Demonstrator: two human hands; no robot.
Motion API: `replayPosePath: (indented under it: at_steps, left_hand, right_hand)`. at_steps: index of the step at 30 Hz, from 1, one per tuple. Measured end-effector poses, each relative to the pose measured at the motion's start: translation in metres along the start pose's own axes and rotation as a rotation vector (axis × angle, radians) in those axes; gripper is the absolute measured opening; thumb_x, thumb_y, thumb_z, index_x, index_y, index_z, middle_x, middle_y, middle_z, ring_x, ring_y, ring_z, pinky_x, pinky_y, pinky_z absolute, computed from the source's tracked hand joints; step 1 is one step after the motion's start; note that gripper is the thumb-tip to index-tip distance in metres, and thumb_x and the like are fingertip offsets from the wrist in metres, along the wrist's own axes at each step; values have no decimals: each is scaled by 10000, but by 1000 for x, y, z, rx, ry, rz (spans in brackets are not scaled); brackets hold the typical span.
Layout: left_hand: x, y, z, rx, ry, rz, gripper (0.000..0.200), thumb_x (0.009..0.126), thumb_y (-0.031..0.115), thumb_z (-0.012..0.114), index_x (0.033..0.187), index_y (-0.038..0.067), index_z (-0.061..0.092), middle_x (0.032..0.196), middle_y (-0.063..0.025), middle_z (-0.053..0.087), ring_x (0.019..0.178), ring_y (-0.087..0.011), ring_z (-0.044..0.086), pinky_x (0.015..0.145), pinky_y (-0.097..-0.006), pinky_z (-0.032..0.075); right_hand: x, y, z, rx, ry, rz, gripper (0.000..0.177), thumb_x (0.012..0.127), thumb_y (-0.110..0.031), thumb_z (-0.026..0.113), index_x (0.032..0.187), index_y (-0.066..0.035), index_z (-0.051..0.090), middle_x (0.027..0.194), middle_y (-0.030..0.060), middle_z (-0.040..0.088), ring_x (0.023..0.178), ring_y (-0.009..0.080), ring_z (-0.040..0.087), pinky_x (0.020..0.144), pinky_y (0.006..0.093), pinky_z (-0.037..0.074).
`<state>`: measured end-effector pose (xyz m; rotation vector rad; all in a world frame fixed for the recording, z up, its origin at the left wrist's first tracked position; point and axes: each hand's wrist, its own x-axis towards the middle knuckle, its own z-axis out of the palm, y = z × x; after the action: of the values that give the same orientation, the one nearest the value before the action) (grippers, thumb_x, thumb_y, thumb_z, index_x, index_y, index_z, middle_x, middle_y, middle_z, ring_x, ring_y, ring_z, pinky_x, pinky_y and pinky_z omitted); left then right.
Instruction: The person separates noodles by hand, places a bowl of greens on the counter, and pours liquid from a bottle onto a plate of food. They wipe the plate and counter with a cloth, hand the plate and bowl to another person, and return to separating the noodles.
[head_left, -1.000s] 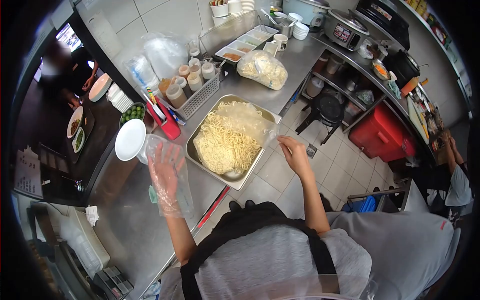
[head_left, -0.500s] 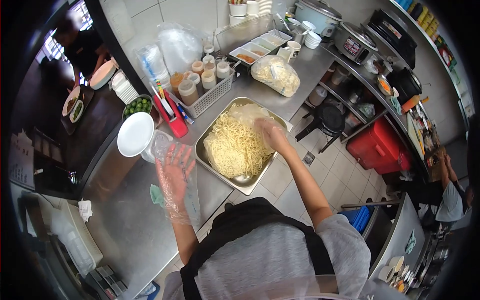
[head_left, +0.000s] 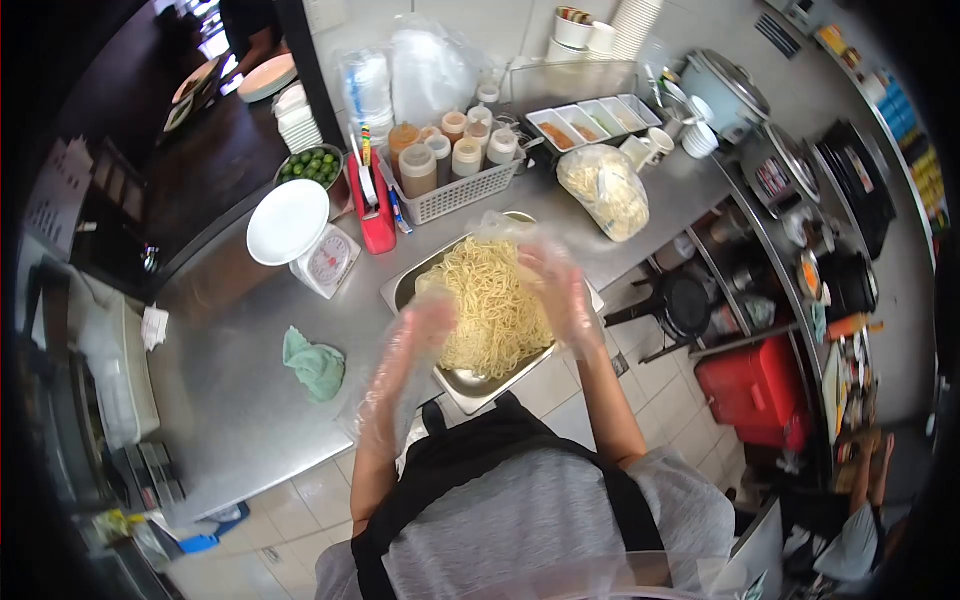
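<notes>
A heap of yellow noodles (head_left: pixel 488 305) fills much of a deep metal tray (head_left: pixel 470 402) at the counter's edge. My left hand (head_left: pixel 425 318), in a loose clear plastic glove, is at the left side of the heap; its fingers are blurred. On the far right side, my right hand (head_left: pixel 556 292) lies against the noodles in a clear glove, fingers stretched out though smeared. Crumpled clear plastic (head_left: pixel 500 226) shows at the tray's back. The noodles remain in the tray.
A scale with a white bowl (head_left: pixel 288 222) and a green cloth (head_left: pixel 315 365) are to the left. Behind stand a basket of sauce bottles (head_left: pixel 465 190), a red dispenser (head_left: pixel 375 215) and a bag of pale food (head_left: pixel 605 190). Another person (head_left: pixel 850 540) is at lower right.
My left hand has moved right, from beside the tray onto the noodles. My right hand stays at the right of the heap. The view has shifted, and the green cloth shows more fully.
</notes>
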<state>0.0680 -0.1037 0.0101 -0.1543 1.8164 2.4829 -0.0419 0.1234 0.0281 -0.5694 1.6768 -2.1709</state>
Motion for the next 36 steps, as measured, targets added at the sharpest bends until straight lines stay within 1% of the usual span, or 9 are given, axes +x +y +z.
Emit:
replayPosePath:
  at_steps: [2, 5, 7, 8, 11, 15, 23, 30, 36]
  left_hand:
    - [7, -8, 32, 54, 38, 0, 633, 921, 561, 344, 1255, 41, 480, 1163, -100, 564, 1104, -236, 526, 944, -373, 385]
    - [26, -20, 74, 258, 17, -24, 534, 927, 455, 444, 1212, 9, 517, 1167, -127, 565, 1087, -234, 531, 944, -347, 389]
    - [40, -22, 96, 488, -12, -110, 468, 922, 380, 497, 1178, -10, 542, 1155, -147, 566, 1089, -228, 524, 949, -328, 388]
    - [48, -39, 105, 667, 55, 62, 403, 892, 314, 549, 1110, -24, 570, 1045, -147, 609, 983, -224, 566, 883, -341, 420]
    - [58, -43, 124, 669, 50, -192, 363, 859, 288, 575, 1035, -29, 587, 913, -152, 636, 848, -230, 594, 780, -371, 442]
    - [55, -58, 145, 729, 165, 28, 347, 792, 272, 601, 1009, 1, 591, 913, -209, 611, 849, -381, 577, 770, -438, 437]
    - [46, -63, 156, 794, 194, 259, 310, 832, 284, 573, 899, -19, 583, 813, -230, 587, 736, -375, 555, 696, -434, 429]
    - [31, -56, 145, 743, 151, 57, 328, 836, 277, 550, 1024, 10, 576, 941, -211, 605, 900, -370, 575, 793, -438, 433]
    - [20, -56, 148, 785, 83, 74, 337, 860, 295, 529, 1040, 13, 575, 960, -210, 603, 906, -363, 575, 793, -430, 431]
  right_hand:
    - [5, -2, -3, 500, -56, 19, 909, 767, -702, 484, 1456, -232, 120, 1410, 128, 285, 1314, 314, 275, 1080, 526, 209]
    - [16, 2, -9, 749, -92, 64, 877, 764, -669, 524, 1440, -245, 164, 1424, 138, 256, 1315, 340, 279, 1084, 526, 223]
    - [24, 8, -14, 742, -112, 71, 842, 790, -635, 519, 1436, -231, 161, 1419, 147, 275, 1305, 359, 298, 1063, 536, 262]
    - [23, 13, -17, 741, -114, 77, 824, 803, -618, 516, 1433, -224, 160, 1417, 152, 285, 1300, 368, 307, 1052, 540, 281]
    - [28, 23, -32, 752, -129, 105, 795, 810, -581, 541, 1425, -223, 186, 1416, 163, 283, 1312, 368, 289, 1065, 546, 257]
    - [35, 20, -54, 1036, -172, 280, 764, 827, -676, 388, 1419, -218, 235, 1439, 109, 268, 1312, 359, 290, 1061, 523, 268]
    - [36, 28, -56, 1001, -306, 178, 733, 835, -683, 359, 1408, -246, 231, 1458, 51, 209, 1310, 395, 273, 1028, 555, 294]
    - [27, 9, -35, 721, -163, 53, 709, 823, -699, 356, 1411, -336, 198, 1460, 27, 212, 1308, 423, 263, 985, 581, 339]
    - [31, -3, -28, 505, -170, -67, 841, 756, -808, 265, 1445, -381, 40, 1520, -5, 90, 1367, 323, 173, 1061, 571, 129]
